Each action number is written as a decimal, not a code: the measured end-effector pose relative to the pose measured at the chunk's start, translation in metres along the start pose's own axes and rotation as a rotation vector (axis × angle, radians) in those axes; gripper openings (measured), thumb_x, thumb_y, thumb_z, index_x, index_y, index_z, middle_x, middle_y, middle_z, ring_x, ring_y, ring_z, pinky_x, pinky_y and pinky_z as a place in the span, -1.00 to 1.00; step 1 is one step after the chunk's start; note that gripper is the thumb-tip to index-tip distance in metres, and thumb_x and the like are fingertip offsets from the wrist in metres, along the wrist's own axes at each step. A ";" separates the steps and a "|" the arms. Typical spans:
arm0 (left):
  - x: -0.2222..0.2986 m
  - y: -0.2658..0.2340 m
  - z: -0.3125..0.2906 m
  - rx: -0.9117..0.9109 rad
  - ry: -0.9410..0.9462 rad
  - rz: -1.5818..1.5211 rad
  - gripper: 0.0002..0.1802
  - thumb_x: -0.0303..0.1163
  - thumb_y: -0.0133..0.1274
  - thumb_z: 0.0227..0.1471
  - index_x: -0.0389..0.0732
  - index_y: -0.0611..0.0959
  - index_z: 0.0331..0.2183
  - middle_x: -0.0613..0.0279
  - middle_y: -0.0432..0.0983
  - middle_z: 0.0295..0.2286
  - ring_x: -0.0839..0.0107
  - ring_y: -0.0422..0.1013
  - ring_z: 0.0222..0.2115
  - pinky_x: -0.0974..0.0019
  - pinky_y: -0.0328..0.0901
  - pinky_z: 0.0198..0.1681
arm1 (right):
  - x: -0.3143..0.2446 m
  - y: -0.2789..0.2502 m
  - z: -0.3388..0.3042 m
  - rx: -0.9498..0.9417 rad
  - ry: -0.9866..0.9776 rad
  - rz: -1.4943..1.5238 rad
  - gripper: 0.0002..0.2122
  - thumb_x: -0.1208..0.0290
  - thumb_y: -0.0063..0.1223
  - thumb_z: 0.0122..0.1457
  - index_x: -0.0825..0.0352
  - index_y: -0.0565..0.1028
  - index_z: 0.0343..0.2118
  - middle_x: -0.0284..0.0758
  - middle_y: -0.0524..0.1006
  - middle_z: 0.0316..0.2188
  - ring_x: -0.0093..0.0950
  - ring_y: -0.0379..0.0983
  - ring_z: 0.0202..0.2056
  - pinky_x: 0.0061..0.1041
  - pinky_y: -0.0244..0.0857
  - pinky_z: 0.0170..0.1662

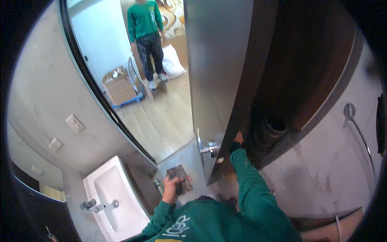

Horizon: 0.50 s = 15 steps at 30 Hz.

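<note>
Door [221,60] as reference. Left hand [171,188] is left of and below the door handle [207,149], fingers clamped on a dark flat rectangular slab [184,184], so the slab sits low, left of the door's bottom corner. Right hand [239,138] is at the door's dark right side; fingers mostly hidden, can't tell if gripping. White sink [125,192] well left of the door; person in green [144,20] beyond it.
</note>
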<state>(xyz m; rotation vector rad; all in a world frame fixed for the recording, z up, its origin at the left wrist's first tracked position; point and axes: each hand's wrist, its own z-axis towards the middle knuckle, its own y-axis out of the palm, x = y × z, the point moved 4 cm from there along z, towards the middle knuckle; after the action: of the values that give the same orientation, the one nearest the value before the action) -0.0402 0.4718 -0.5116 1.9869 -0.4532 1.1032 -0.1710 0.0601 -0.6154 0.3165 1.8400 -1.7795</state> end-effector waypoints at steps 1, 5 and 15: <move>0.001 0.002 0.001 0.014 -0.008 0.029 -0.62 -0.56 -0.07 -0.14 -0.47 0.51 -0.19 -0.10 0.57 -0.32 0.06 0.57 -0.33 0.03 0.53 -0.24 | 0.004 0.005 0.004 0.012 -0.008 -0.018 -0.56 0.25 -0.16 0.27 0.24 0.25 0.19 -0.03 0.58 -0.13 -0.02 0.55 -0.14 -0.03 0.46 -0.13; 0.003 0.009 0.004 0.035 0.059 0.002 -0.72 -0.31 0.03 0.15 -0.37 0.55 -0.24 0.01 0.58 -0.38 0.20 0.56 -0.40 0.15 0.50 -0.29 | 0.015 0.024 0.017 0.053 -0.014 -0.094 -0.58 0.24 -0.14 0.27 0.26 0.28 0.15 -0.05 0.57 -0.13 -0.06 0.55 -0.14 -0.07 0.47 -0.13; -0.014 0.004 0.025 -0.044 0.055 0.231 -0.72 -0.61 0.04 0.03 -0.48 0.58 -0.16 -0.04 0.61 -0.24 0.22 0.58 -0.29 0.21 0.52 -0.24 | 0.019 0.039 0.020 0.116 0.006 -0.181 -0.62 0.20 -0.08 0.25 0.31 0.35 0.05 -0.10 0.57 -0.12 -0.14 0.57 -0.14 -0.15 0.49 -0.13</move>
<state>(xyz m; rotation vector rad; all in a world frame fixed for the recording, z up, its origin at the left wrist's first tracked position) -0.0366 0.4485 -0.5289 1.8945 -0.6854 1.2750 -0.1611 0.0402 -0.6574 0.2041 1.8230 -2.0143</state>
